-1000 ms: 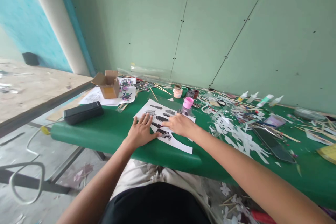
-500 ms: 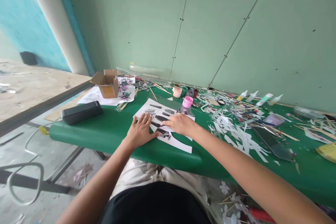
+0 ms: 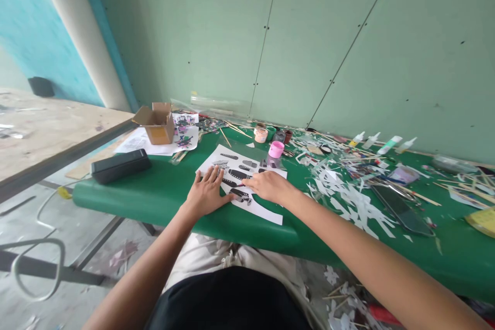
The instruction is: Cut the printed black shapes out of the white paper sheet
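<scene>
A white printed sheet point(image 3: 266, 212) with black and grey shapes lies on the green-covered table. My left hand point(image 3: 208, 192) rests flat on the sheet's left part, fingers spread and thumb pointing right. Over the sheet's right part, my right hand point(image 3: 267, 185) is closed in a pinch. A thin pen-like tool point(image 3: 240, 185) shows only its small tip at the fingertips; its exact kind is too small to make out. Beyond the sheet stands an open pink paint jar point(image 3: 276, 149).
A dark oblong case point(image 3: 120, 166) and an open cardboard box point(image 3: 161, 131) stand to the left. Right of the sheet lie white paper scraps point(image 3: 353, 201), a dark phone-like slab point(image 3: 402, 210) and glue bottles point(image 3: 389, 145). A green wall rises behind the table.
My right hand has shifted slightly right and toward me over the sheet, still pinched. The left hand and the sheet stay in place.
</scene>
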A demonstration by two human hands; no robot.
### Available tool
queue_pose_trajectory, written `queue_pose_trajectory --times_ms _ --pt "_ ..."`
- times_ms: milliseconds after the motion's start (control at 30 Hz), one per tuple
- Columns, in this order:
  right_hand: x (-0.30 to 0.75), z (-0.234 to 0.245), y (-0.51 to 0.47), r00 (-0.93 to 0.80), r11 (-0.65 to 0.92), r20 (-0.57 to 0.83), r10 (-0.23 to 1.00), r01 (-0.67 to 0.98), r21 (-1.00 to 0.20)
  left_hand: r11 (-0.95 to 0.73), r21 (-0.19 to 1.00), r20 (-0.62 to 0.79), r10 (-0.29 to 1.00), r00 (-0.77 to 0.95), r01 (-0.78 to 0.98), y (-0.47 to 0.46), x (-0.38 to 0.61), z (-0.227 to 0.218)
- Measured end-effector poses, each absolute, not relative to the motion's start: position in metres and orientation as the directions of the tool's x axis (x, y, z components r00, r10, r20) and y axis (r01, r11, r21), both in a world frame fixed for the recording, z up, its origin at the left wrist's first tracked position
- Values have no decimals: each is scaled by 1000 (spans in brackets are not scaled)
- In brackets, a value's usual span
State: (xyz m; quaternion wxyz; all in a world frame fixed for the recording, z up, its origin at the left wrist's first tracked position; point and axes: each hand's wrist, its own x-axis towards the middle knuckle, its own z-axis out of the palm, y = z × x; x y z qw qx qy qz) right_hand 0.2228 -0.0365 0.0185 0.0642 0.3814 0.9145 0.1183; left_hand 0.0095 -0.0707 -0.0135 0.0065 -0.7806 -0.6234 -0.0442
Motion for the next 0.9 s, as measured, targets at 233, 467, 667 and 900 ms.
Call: queue_pose_trajectory --times_ms 233,467,667,900 --pt "226 21 -44 -668 657 -37 743 718 233 -223 50 68 973 220 973 -71 11 -12" --pt "233 21 -53 -626 617 -30 779 757 214 -222 59 78 973 218 973 -70 11 -13" --pt "235 20 -65 -567 558 -32 823 797 231 -222 65 90 972 216 973 -71 11 -13" --pt "234 24 -87 -475 478 -76 876 840 258 -227 41 101 970 222 973 -71 11 -13"
